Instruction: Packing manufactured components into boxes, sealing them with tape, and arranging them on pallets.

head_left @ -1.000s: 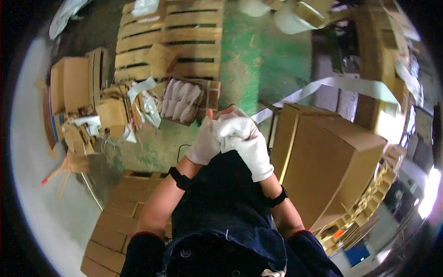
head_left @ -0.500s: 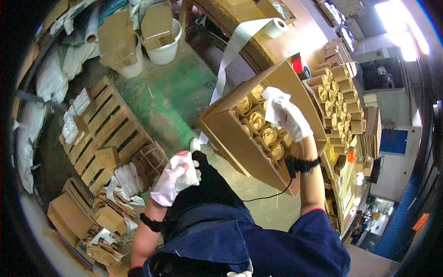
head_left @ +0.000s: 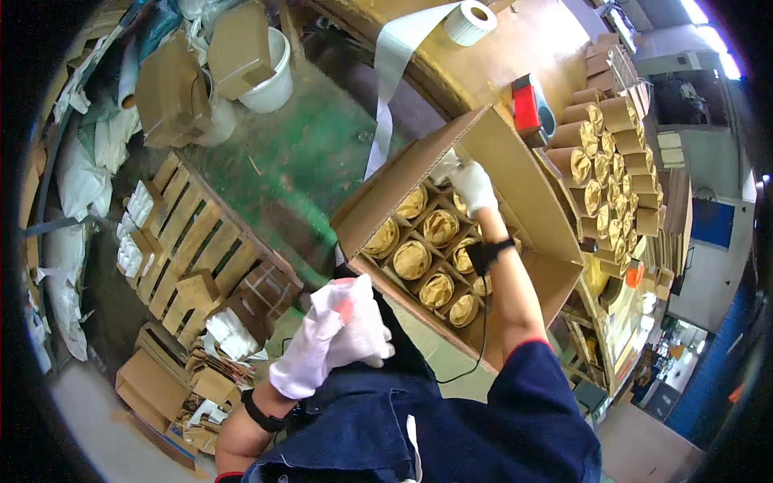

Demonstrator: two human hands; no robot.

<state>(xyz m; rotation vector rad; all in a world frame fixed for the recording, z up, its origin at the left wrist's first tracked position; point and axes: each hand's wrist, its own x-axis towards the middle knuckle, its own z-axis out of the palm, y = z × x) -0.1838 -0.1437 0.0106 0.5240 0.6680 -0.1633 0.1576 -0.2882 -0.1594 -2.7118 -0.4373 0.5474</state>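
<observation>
Pallet (head_left: 189, 241) of bare wooden slats lies on the green floor (head_left: 298, 153), well to the left of both hands, with torn cardboard scraps (head_left: 173, 378) heaped at its near end.

Nearer the body, the left hand (head_left: 342, 330) in a white cloth glove is raised in front of the chest. Its fingers are curled loosely, and whether it holds anything cannot be told. It touches no box.

To the right of that hand and further out, a large open cardboard box (head_left: 419, 173) is tilted with its mouth toward the viewer. Its long axis runs from lower left to upper right. Card dividers split it into cells, and each cell holds a paper-wrapped roll (head_left: 412, 259), seen end-on.

The right hand (head_left: 471, 187), also in a white glove, reaches up into the far upper end of the box. Its fingers are bent around something small and pale at the inner wall; what it is cannot be made out. This hand is in the box, so it is by far the nearer one to the rolls, which lie just below and left of its grip.

Right of the box, more wrapped rolls are stacked on shelves (head_left: 608, 153).
</observation>
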